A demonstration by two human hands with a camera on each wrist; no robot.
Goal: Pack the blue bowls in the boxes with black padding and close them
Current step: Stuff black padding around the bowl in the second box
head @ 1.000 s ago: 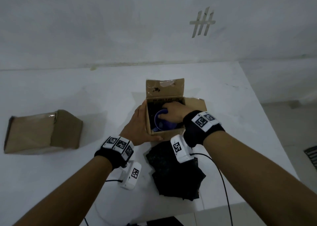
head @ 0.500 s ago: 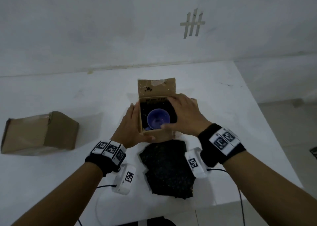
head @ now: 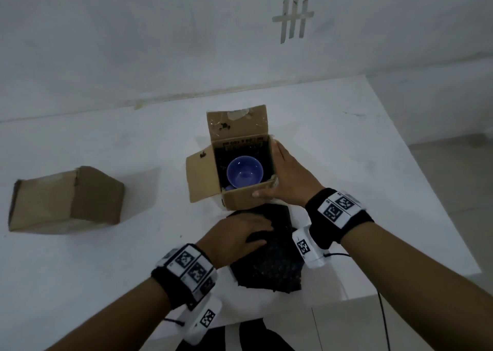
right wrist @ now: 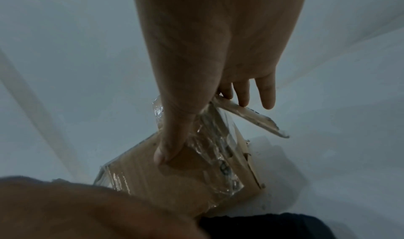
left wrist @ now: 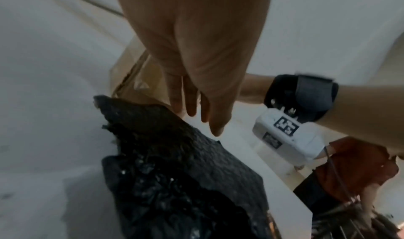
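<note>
An open cardboard box [head: 240, 201] stands mid-table, lined with black padding. A blue bowl [head: 245, 174] sits upright inside, and a sliver of a second blue thing shows below it. My right hand [head: 282, 174] grips the box's right front corner, thumb on the front face [right wrist: 174, 182] and fingers along the right side. My left hand [head: 240, 233] rests with fairly straight fingers [left wrist: 196, 108] on a loose sheet of black padding [head: 269, 265] lying in front of the box. The box's back flap [head: 237, 126] stands up and the left flap [head: 200, 180] hangs outward.
A second cardboard box [head: 66, 198], closed, lies at the table's left. The white table [head: 360, 190] ends close behind the padding sheet and on the right. A white wall with tape strips [head: 292, 17] rises behind the table.
My right hand came out of the box and moved to its right front corner. My left hand left the box's left side and dropped onto the padding sheet; the left flap swung outward.
</note>
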